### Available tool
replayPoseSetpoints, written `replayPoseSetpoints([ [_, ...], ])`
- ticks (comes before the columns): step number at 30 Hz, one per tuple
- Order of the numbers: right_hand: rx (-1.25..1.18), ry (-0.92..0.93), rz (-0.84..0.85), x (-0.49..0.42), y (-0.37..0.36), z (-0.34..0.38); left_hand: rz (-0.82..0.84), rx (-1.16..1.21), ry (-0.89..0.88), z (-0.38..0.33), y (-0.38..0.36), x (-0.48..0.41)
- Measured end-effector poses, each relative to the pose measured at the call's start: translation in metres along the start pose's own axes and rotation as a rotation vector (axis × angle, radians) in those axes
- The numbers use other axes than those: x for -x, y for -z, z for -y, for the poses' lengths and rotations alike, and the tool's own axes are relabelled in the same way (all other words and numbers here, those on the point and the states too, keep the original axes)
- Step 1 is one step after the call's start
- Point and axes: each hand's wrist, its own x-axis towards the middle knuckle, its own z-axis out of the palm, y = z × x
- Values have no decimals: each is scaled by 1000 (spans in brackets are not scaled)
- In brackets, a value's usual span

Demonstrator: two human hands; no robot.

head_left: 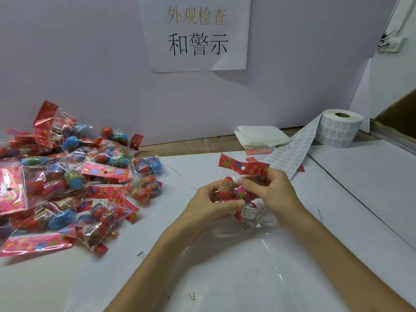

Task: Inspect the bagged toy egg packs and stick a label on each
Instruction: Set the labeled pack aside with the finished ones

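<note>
I hold one clear bagged egg pack [239, 194] with red and pink eggs and a red flowered header card above the table's middle. My left hand [209, 203] grips it from the left, thumb across the front. My right hand [270, 190] pinches it from the right near the header. A white label [248, 212] shows on the bag's lower front. A roll of white labels [337, 129] stands at the back right, its strip [290, 154] trailing toward my hands.
A heap of bagged egg packs [67, 181] covers the left side of the white table [225, 278]. Folded white cloth [261, 135] lies at the back centre. A paper sign hangs on the wall [195, 34]. A cardboard box edge [396, 118] is at far right.
</note>
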Motion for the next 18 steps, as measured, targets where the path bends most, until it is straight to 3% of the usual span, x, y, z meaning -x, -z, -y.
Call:
replayPoseSetpoints([
  [4, -80, -5, -32, -2, 3, -1, -64, 141, -2, -1, 1, -1],
  [9, -149, -66, 133, -7, 14, 1, -279, 298, 13, -3, 14, -4],
  [11, -150, -67, 118, -10, 18, 0, -324, 291, 6, -2, 19, -4],
  [13, -215, -97, 119, -14, 25, 0, -324, 255, 0, -3, 19, -3],
  [18, -196, -206, 380, -7, 21, 6, -218, 108, -41, -5, 10, 2],
])
